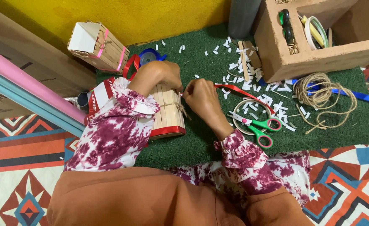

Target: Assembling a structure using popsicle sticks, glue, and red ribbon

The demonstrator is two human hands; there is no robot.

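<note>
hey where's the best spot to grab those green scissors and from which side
Probably by the green handle loops of the scissors, coming from the right or from above. They lie flat on the green mat, loops toward the lower right with space around them, and the blades point left.

My left hand (164, 75) and right hand (201, 97) meet on top of the stick box (167, 111), which lies on the turf mat (201, 146). Right of it lie the scissors (257, 125), across an embroidery hoop (245, 115). Farther right sits the twine coil (320, 94). Beyond these, paper scraps (251, 79) are scattered (mostly before the hollow block (318, 54)). A second stick box (98, 46) stands at the far left, with a ribbon spool (150, 55) just right of it.
</note>
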